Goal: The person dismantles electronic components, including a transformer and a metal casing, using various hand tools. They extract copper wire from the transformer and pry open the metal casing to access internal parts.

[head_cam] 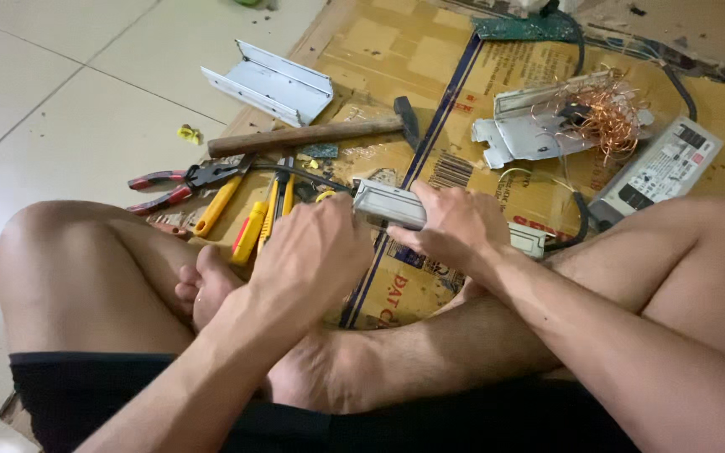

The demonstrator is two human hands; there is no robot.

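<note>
Left hand [312, 252]: fingers curled on the left end of the grey metal box [389, 204], seen from the back of the hand
Right hand [455, 225]: fingers clamped over the box's right end
Grey metal box: held between both hands, just above the flattened cardboard [396, 50] on the floor, in front of the crossed legs
Hammer [312, 134]: wooden handle, lying beyond the hands
Red-handled pliers [182, 184]: left of the hands, beside the yellow-handled tools [249, 231]
Copper wire tangle [606, 113]: on a bent metal bracket [518, 134], well right
Grey power-supply unit [660, 172]: far right
</note>
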